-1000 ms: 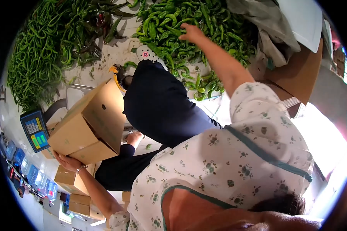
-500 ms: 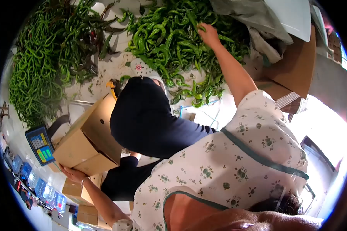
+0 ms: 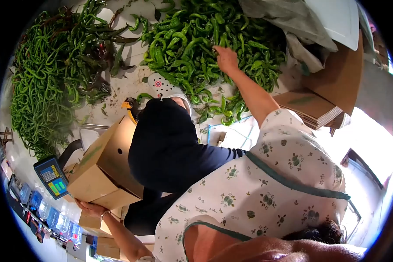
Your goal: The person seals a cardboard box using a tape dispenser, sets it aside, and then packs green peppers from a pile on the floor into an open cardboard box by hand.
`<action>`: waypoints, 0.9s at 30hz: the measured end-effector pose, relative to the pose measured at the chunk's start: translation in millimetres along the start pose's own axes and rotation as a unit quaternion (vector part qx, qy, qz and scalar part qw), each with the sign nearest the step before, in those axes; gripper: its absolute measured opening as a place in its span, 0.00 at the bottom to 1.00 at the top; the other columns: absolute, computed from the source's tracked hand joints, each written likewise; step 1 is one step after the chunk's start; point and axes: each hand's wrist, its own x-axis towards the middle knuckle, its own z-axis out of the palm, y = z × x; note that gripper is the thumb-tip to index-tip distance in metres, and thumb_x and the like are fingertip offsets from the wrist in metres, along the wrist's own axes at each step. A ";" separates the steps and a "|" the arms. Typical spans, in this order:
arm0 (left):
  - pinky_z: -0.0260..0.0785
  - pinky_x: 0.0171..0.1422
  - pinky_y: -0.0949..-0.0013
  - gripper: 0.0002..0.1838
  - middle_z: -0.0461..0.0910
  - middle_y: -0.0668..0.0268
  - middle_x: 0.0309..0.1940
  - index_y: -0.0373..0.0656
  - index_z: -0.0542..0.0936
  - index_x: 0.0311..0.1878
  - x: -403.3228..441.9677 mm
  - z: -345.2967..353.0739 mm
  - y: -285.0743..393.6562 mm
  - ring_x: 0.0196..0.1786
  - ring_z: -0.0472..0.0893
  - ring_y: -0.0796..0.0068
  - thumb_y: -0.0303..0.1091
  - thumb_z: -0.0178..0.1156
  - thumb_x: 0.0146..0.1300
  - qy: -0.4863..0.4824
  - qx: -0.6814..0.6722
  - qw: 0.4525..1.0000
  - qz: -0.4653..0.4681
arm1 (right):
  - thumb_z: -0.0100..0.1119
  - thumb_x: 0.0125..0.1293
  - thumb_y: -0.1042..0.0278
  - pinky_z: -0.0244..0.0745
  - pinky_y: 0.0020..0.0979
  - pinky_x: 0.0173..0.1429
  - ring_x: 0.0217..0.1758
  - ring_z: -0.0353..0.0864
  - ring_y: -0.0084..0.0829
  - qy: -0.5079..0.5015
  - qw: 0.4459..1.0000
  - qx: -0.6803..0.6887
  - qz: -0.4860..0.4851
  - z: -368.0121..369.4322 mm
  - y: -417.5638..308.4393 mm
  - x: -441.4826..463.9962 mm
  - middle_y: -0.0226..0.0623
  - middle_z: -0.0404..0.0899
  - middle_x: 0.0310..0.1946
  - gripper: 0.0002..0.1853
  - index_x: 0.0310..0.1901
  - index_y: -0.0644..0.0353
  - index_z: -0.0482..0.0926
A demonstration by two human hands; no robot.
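My left hand (image 3: 91,208) grips the lower corner of an open cardboard box (image 3: 105,174), which stands tilted beside my bent leg; part of the fingers is hidden behind the box. My right hand (image 3: 227,60) is over a heap of green peppers (image 3: 179,43) on the floor. Its index finger points out over the peppers, and I see no pepper held in it. The undersides of the fingers do not show.
A second heap of long, thin green peppers (image 3: 43,87) lies at the left. A scale display (image 3: 51,177) stands beside the box. Flattened cardboard (image 3: 310,105) and a grey plastic sheet (image 3: 288,22) are at the right. My white clog (image 3: 161,85) touches the peppers' edge.
My right hand has moved back towards me and a little left over the peppers. My left hand remains on the box, and the whole view has shifted slightly.
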 end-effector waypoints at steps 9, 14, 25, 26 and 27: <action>0.60 0.66 0.56 0.31 0.66 0.50 0.62 0.36 0.68 0.62 2.1 -1.6 -7.5 0.62 0.68 0.52 0.52 0.35 0.70 -0.002 0.017 1.000 0.002 | 0.54 0.62 0.43 0.60 0.56 0.65 0.68 0.56 0.48 0.068 0.958 0.271 0.059 -20.4 22.1 91.4 0.36 0.50 0.69 0.31 0.66 0.35 0.59; 0.57 0.67 0.56 0.30 0.65 0.50 0.63 0.35 0.66 0.63 1.4 -1.8 0.4 0.63 0.67 0.53 0.52 0.37 0.70 -0.011 -0.008 1.000 -0.022 | 0.61 0.52 0.34 0.57 0.56 0.67 0.72 0.48 0.52 -0.059 0.965 0.213 0.142 -11.8 -32.5 111.2 0.42 0.36 0.73 0.45 0.69 0.25 0.49; 0.56 0.68 0.57 0.30 0.65 0.51 0.63 0.35 0.66 0.63 1.4 -1.0 9.0 0.63 0.66 0.54 0.50 0.36 0.71 -0.005 0.037 0.999 -0.014 | 0.53 0.59 0.39 0.68 0.47 0.57 0.58 0.71 0.45 0.132 0.991 -0.004 -0.024 -130.0 -8.4 137.3 0.44 0.64 0.63 0.29 0.59 0.43 0.72; 0.57 0.68 0.57 0.30 0.65 0.51 0.63 0.35 0.66 0.63 0.9 -0.1 7.9 0.63 0.66 0.54 0.50 0.36 0.71 -0.004 0.029 0.999 -0.022 | 0.47 0.60 0.33 0.65 0.51 0.59 0.63 0.65 0.47 0.140 0.988 0.023 -0.053 -127.8 9.0 178.3 0.43 0.58 0.67 0.33 0.64 0.40 0.66; 0.57 0.67 0.57 0.30 0.65 0.52 0.63 0.35 0.66 0.63 1.3 -0.1 8.1 0.63 0.66 0.55 0.50 0.36 0.71 -0.004 0.021 0.999 -0.029 | 0.43 0.58 0.27 0.61 0.55 0.64 0.69 0.56 0.49 0.132 0.990 0.009 -0.049 -115.7 29.4 220.9 0.41 0.50 0.70 0.39 0.68 0.36 0.58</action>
